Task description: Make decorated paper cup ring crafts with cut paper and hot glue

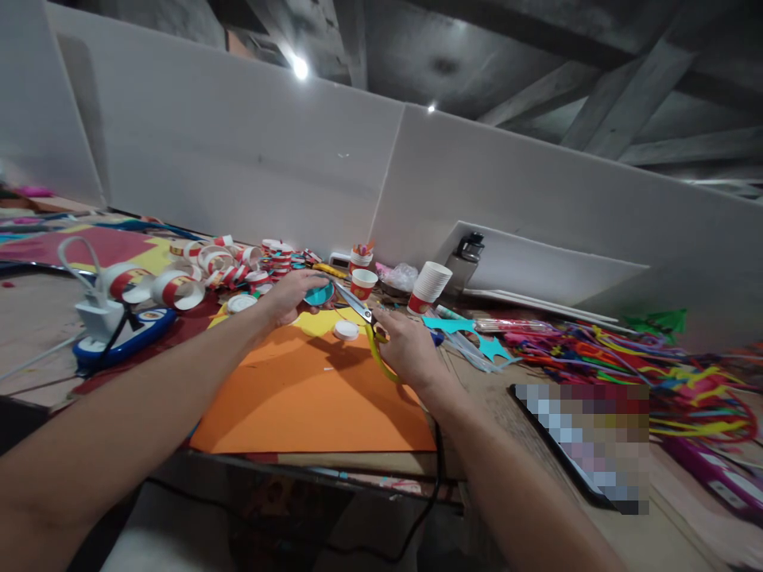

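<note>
Teal piece point(319, 292), round, is up in L hand point(293, 295) over the table's far-middle part, above the far side of the orange sheet point(322, 401). L fingers are clamped on its rim. R hand point(405, 342) has its fingers closed round the yellow handles of the scissors point(362, 311); blades point far-left, tips at or v. nr the teal piece. Can't tell if they touch.

Below, a white lid point(346, 330) sits nr the far end of the orange sheet, part on the yellow sheet point(310, 322). Orange sheet runs to the table's near edge, w/ a tiny white scrap point(328, 369) on it.

Just beyond the hands: single red/white cup point(363, 284), then cup stack point(429, 287) to its right, plastic bag point(402, 276) btwn & a bit behind. Dark bottle point(463, 266) stands upright nr the table's far edge, by a white board point(554, 262).

Left of L hand: heap of red/white paper rings point(226, 262), plus blue power strip point(128, 338) w/ white charger point(98, 318) on it, twd the left edge.

Right of R hand: teal scraps point(493, 349), multicol. pipe cleaners point(673, 373) twd the right edge. Phone point(581, 449), screen pixelated, lies nr the near right corner.
</note>
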`<state>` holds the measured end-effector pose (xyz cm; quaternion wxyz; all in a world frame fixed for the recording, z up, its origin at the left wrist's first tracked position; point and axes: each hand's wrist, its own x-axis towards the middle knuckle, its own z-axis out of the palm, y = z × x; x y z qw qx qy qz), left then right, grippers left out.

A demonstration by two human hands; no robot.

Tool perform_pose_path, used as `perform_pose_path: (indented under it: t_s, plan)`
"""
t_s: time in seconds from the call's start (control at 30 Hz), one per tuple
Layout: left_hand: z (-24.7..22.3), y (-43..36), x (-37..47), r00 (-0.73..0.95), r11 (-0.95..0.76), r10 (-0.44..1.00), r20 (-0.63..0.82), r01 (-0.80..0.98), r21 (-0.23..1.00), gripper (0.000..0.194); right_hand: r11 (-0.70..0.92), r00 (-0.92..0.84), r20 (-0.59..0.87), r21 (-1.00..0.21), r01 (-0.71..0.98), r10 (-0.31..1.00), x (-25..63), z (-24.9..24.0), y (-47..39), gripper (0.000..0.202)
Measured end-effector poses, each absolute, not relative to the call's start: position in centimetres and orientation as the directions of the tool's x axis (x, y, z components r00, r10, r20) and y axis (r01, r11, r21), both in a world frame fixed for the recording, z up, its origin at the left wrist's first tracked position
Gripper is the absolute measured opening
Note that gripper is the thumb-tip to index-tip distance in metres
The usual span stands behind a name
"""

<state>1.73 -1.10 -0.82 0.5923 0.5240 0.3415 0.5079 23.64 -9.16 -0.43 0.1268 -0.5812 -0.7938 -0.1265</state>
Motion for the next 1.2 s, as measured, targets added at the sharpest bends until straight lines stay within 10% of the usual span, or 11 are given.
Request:
perform_pose_path:
  t_s: [1.2]
  plan:
    - [-0.80, -1.60, 1.86, 0.228, -0.093, 0.962, 0.152, -0.250, 0.964, 0.007, 0.301, -0.328, 0.362, 0.130, 0.945, 0.873, 24.04, -0.44, -9.06, 0.053]
